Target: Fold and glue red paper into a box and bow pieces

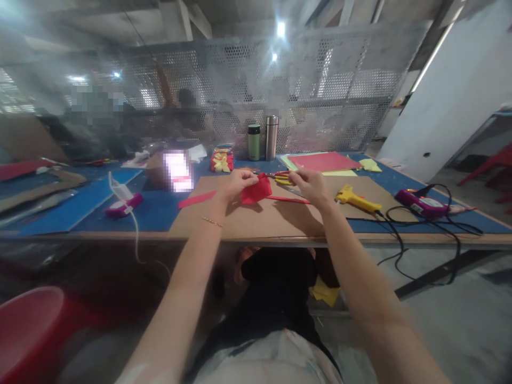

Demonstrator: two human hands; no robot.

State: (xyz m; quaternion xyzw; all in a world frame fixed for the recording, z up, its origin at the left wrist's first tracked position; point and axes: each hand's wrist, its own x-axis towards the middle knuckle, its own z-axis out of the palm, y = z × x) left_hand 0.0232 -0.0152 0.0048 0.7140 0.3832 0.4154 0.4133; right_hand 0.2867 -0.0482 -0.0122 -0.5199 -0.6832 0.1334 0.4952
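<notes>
My left hand (242,181) pinches a small folded piece of red sheet material (257,191), paper or felt, above a brown cardboard sheet (240,223). To its right my right hand (309,184) is raised with the fingers closed. What it holds, if anything, is too small to tell. Between the hands, tools with red and yellow handles (283,181) show partly, and the right hand covers some of them. Red strips (197,199) lie across the cardboard on both sides of the red piece.
A yellow glue gun (358,201) lies on the right with its black cord near a purple box (422,204). Another purple box (124,205) and a lit phone (178,170) are on the left. A green flask (254,142), a steel flask (271,137) and coloured sheets (324,161) are behind.
</notes>
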